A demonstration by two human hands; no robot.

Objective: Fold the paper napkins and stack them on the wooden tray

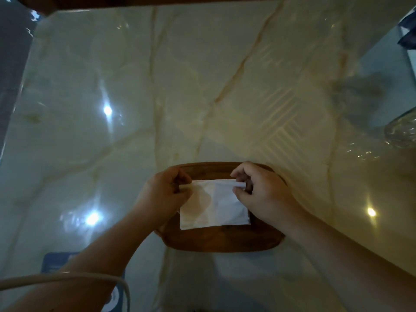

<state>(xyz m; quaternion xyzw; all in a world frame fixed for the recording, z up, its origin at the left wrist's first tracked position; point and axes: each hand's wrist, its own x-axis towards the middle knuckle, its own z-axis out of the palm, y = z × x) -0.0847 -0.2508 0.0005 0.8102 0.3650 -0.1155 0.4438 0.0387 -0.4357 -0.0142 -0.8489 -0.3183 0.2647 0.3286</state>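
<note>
Pinched between the left hand [165,192] and right hand [258,190], a white napkin [213,204] is held. It is spread over the wooden tray [222,240] on a marble table [157,97].

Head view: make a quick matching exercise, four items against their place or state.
Items:
1. napkin
2. wooden tray
3. blue packet
4. glass object

Places/states:
A. at the table's right edge
B. pinched at both far corners
C. near left, beside the forearm
D. under the white sheet

Pairs: 1-B, 2-D, 3-C, 4-A
</note>
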